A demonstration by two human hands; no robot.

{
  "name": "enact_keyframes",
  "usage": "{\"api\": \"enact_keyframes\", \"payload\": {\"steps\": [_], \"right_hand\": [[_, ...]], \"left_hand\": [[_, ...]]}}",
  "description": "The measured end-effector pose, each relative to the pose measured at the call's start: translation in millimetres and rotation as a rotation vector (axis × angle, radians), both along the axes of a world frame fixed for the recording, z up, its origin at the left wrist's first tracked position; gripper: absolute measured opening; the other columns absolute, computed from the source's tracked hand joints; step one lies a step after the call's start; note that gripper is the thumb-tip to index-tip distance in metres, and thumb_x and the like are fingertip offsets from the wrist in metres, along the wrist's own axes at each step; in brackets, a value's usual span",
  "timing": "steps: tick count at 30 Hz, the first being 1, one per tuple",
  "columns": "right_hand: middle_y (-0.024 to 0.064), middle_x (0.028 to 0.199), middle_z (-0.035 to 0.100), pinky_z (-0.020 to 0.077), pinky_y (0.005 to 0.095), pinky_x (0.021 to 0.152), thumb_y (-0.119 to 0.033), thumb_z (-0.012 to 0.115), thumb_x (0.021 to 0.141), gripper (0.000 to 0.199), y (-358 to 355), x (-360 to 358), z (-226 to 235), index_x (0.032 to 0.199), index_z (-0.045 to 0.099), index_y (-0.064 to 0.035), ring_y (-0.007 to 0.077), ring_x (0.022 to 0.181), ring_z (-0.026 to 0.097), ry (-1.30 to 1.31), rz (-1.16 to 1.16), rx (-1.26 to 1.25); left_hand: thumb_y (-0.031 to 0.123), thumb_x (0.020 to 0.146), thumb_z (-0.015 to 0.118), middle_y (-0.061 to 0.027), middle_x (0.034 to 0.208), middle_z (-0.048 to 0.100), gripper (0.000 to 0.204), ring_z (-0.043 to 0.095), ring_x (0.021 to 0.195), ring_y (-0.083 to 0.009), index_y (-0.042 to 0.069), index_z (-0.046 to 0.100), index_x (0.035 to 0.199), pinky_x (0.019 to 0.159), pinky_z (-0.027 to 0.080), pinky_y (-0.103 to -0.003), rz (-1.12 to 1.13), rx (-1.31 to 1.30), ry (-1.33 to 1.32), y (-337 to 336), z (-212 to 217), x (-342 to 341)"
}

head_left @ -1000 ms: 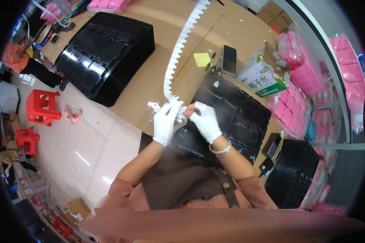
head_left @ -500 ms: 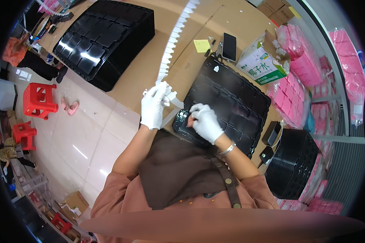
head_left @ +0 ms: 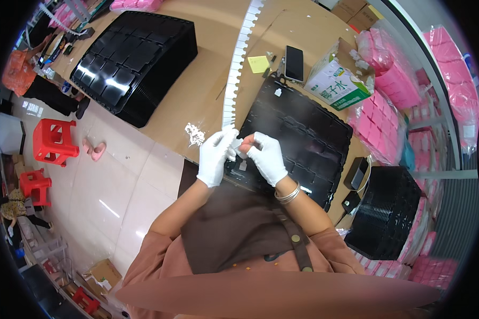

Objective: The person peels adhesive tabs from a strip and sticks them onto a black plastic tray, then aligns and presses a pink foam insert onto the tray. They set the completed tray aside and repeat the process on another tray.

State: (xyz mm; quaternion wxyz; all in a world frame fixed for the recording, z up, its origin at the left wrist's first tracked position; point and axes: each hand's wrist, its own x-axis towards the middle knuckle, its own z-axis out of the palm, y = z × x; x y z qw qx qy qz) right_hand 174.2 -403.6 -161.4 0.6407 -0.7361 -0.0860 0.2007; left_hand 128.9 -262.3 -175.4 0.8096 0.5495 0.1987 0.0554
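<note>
A long white strip of labels with a toothed edge (head_left: 235,74) runs up over the cardboard-covered table. My left hand (head_left: 214,159), in a white glove, is closed on its near end. My right hand (head_left: 267,159), gloved with bare fingertips showing, pinches a small pale label piece (head_left: 238,143) close to my left fingers. Both hands are over the near left corner of a black moulded plastic tray (head_left: 298,133). One small white label (head_left: 278,92) lies on the tray's far end, and a greyish one (head_left: 242,165) shows at its near corner.
A tall stack of black trays (head_left: 138,58) stands at the left, another (head_left: 386,212) at the right. Beyond the tray lie a phone (head_left: 294,64), a yellow note (head_left: 258,64) and an open carton (head_left: 339,77). White scraps (head_left: 195,134) lie at the table edge. Red stools (head_left: 56,142) stand on the floor.
My right hand has moved left and up from the tray's near corner to meet my left hand. The left hand has shifted slightly right and down with the strip, uncovering the scraps.
</note>
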Motion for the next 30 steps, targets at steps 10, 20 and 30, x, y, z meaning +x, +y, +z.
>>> {"api": "enact_keyframes", "payload": {"steps": [10, 20, 30], "right_hand": [[0.0076, 0.080, 0.060, 0.0470, 0.0333, 0.066, 0.005, 0.065, 0.068, 0.009, -82, 17, 16, 0.067, 0.060, -0.0024, 0.0223, 0.074, 0.059, -0.603, -0.283, -0.123], [0.0170, 0.087, 0.063, 0.0513, 0.0424, 0.074, -0.009, 0.074, 0.068, 0.014, -265, 140, -36, 0.079, 0.067, -0.0022, 0.0362, 0.083, 0.063, -0.440, -0.316, -1.190], [0.0143, 0.087, 0.064, 0.0513, 0.0423, 0.074, -0.017, 0.074, 0.071, 0.017, -244, 131, -42, 0.078, 0.065, -0.0052, 0.0327, 0.084, 0.065, -0.426, -0.521, -1.285]], "left_hand": [[0.011, 0.095, 0.055, -0.0050, 0.095, 0.059, 0.032, 0.054, 0.071, -0.0079, -0.003, 0.052, 0.123, 0.063, 0.046, -0.022, -0.073, -0.410, 0.044, -20, 10, 38], [0.014, 0.096, 0.055, -0.0072, 0.094, 0.060, 0.026, 0.050, 0.065, -0.0049, -0.005, 0.057, 0.115, 0.054, 0.040, -0.017, -0.062, -0.221, 0.027, -34, 9, 41], [0.015, 0.095, 0.058, -0.0037, 0.073, 0.059, 0.024, 0.048, 0.056, -0.0053, -0.006, 0.061, 0.105, 0.056, 0.041, -0.019, -0.119, -0.044, 0.066, -41, 21, 31]]}}
